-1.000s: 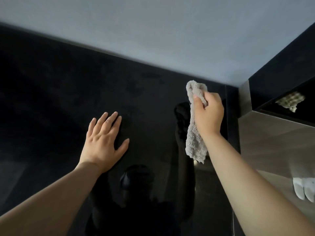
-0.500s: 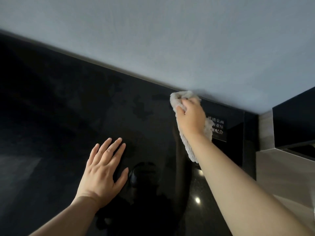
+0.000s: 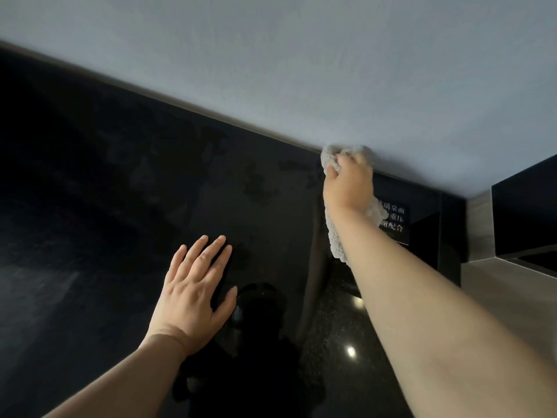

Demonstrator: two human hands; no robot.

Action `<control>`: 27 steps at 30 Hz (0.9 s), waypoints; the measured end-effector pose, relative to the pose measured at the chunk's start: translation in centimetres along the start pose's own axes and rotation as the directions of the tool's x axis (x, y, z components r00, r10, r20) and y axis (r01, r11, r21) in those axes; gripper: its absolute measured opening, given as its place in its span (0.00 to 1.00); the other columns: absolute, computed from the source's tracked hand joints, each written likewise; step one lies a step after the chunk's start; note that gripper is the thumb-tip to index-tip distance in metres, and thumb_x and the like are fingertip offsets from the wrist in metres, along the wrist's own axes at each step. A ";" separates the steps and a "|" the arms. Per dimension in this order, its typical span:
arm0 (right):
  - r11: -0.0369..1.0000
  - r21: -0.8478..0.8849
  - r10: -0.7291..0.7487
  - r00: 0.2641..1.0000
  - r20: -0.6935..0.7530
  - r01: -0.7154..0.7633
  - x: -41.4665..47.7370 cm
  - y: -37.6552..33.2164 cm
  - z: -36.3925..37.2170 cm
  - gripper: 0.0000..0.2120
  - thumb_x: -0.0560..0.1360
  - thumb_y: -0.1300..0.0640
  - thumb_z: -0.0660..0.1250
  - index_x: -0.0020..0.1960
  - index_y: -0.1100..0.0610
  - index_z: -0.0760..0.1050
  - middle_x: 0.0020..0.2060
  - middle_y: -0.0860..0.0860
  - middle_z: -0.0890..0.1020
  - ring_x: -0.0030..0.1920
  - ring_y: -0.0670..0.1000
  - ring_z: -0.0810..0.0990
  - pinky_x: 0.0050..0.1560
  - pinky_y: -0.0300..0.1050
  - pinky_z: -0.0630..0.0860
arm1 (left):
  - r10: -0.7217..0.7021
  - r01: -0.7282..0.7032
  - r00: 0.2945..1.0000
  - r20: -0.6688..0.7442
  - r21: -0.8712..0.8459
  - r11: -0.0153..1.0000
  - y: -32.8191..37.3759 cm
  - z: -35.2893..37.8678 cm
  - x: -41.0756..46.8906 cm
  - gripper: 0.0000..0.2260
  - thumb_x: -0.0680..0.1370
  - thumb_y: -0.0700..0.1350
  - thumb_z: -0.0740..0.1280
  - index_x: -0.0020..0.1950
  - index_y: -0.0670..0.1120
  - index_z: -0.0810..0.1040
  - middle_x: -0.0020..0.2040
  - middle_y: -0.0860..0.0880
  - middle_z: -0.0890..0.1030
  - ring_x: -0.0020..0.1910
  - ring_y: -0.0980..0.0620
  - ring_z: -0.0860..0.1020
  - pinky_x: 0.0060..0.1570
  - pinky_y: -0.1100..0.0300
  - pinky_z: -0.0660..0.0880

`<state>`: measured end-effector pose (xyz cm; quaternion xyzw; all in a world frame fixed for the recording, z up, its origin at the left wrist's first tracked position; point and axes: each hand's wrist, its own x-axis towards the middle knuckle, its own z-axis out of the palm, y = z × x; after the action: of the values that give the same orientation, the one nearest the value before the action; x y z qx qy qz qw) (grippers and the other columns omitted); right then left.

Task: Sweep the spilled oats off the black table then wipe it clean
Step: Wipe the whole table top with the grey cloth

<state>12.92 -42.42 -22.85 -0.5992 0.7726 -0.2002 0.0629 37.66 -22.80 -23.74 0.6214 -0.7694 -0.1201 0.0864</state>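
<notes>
At the far edge of the tabletop [image 3: 120,206], where it meets the pale wall [image 3: 301,70], the fingers [image 3: 333,173] of the right hand [image 3: 349,182] are curled tight round a bunched grey cloth [image 3: 336,233]. Its wad is pressed into the seam between the glossy black surface and the wall. A loose tail trails back under the wrist, just beside a small label with white characters [image 3: 394,218]. The left hand [image 3: 193,294] lies flat on the tabletop nearer the person, well apart from the cloth, its fingers straight and slightly spread, holding nothing; it looks like a brace for the reach. No oats can be made out on the dark surface, though dull patchy smears [image 3: 256,182] show between the two hands. By that, sweeping seems finished and wiping is the step in hand, at the back strip. The next move probably calls for drawing the cloth along or back from the seam with steady pressure, over those smears, and lifting the left hand away once the cloth's path reaches it.
</notes>
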 end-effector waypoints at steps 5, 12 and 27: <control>0.960 0.113 -0.265 0.961 0.079 0.256 -7.0 -1.5 -0.7 0.11 0.76 0.57 0.66 0.56 0.57 0.80 0.56 0.50 0.78 0.50 0.52 0.78 0.44 0.40 0.69 | 0.005 -0.005 1.000 0.002 0.010 1.000 0.1 0.0 0.0 0.27 0.77 0.55 0.55 0.74 0.44 0.68 0.76 0.49 0.63 0.77 0.48 0.56 0.75 0.46 0.51; 0.943 0.283 -0.181 0.983 0.000 0.174 -4.2 0.3 -3.7 0.07 0.73 0.54 0.64 0.45 0.56 0.79 0.45 0.50 0.76 0.46 0.52 0.76 0.41 0.43 0.67 | 0.002 -0.002 1.000 0.009 0.023 1.000 0.2 0.1 0.0 0.28 0.77 0.56 0.55 0.74 0.44 0.67 0.76 0.49 0.63 0.77 0.47 0.57 0.74 0.45 0.52; 0.895 0.422 -0.289 0.906 0.309 0.142 -8.8 -0.2 -3.8 0.10 0.79 0.53 0.62 0.48 0.58 0.79 0.45 0.47 0.78 0.45 0.47 0.76 0.46 0.42 0.70 | -0.001 0.000 1.000 0.011 0.016 1.000 0.0 0.2 0.0 0.28 0.78 0.56 0.54 0.74 0.44 0.67 0.76 0.49 0.63 0.77 0.47 0.56 0.75 0.45 0.51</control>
<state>14.22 -33.20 -20.58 -0.6843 0.6194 -0.2411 0.2999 37.61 -22.83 -23.89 0.6216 -0.7707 -0.1173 0.0769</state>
